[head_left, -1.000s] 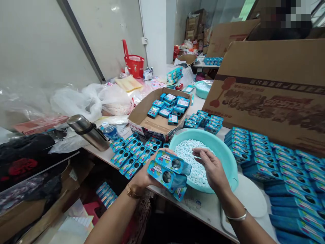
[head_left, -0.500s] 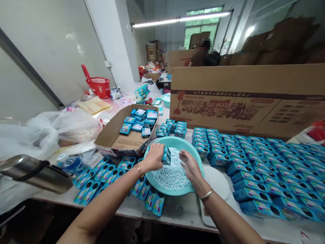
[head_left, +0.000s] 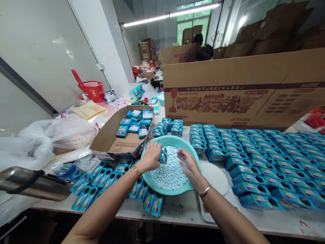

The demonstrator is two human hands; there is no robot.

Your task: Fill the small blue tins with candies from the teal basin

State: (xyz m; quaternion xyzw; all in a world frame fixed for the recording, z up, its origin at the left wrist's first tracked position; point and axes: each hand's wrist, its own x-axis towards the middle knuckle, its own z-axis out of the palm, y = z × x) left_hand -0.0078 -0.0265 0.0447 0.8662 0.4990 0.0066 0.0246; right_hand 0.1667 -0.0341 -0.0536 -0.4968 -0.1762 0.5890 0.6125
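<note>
Your left hand (head_left: 151,156) grips small boxes (head_left: 163,156) over the bowl (head_left: 195,160) of pills (head_left: 169,173); your right hand (head_left: 188,164) rests there, fingers loose.

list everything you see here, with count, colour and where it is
basin: one, teal, table centre front, filled with pale blue tablets
small boxes: dozens, blue, in rows right of the basin; more left of it and behind it
open carton: one, brown, left of the basin, some blue boxes inside
large cardboard sheet: one, brown, upright behind the rows
flask: one, steel, far left, lying down
water bottle: one, clear with blue label, beside the flask
plastic bags: several, clear, left
basket: one, red, by the wall
round lid: one, white, right of the basin
left hand: holds blue boxes over the tablets
right hand: open, over the tablets
</note>
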